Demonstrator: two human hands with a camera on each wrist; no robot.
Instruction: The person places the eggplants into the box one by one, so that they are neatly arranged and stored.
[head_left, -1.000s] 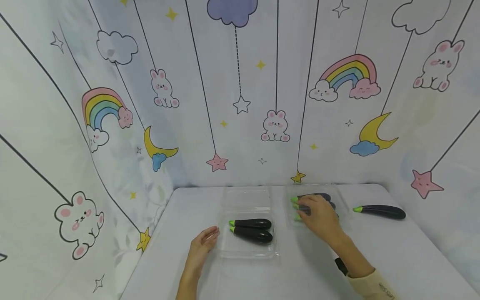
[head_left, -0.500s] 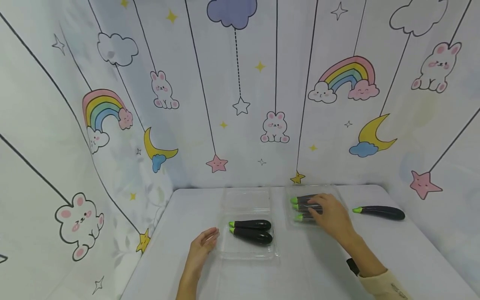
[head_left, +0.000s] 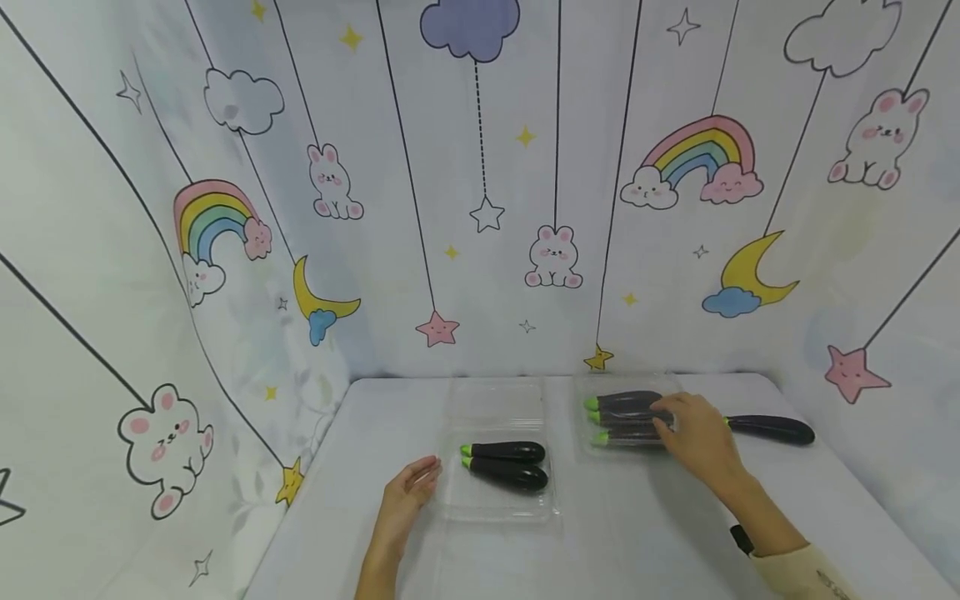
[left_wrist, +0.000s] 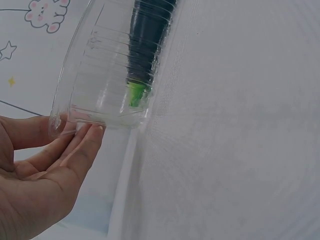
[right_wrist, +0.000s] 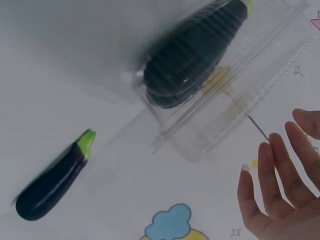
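In the head view my left hand [head_left: 406,493] is at the left edge of a clear plastic box [head_left: 497,515] holding two dark eggplants [head_left: 507,475] with green stem ends. The left wrist view shows its loosely straight fingers [left_wrist: 82,152] touching the rim of that box. My right hand [head_left: 698,437] hovers at the right end of a second clear box [head_left: 587,375], where three eggplants [head_left: 624,401] lie side by side under clear plastic. Seen from the right wrist, its fingers [right_wrist: 269,175] are spread, relaxed and hold nothing.
A loose eggplant [head_left: 772,428] lies on the white table [head_left: 637,533] to the right of the second box, its stem end partly behind my right hand. A raised clear lid [head_left: 495,400] extends behind the first box. A printed curtain [head_left: 480,292] hangs at the back.
My right hand has slid right along the second box, from the stem ends to the thick ends, uncovering the eggplants. The left hand has stayed in place.
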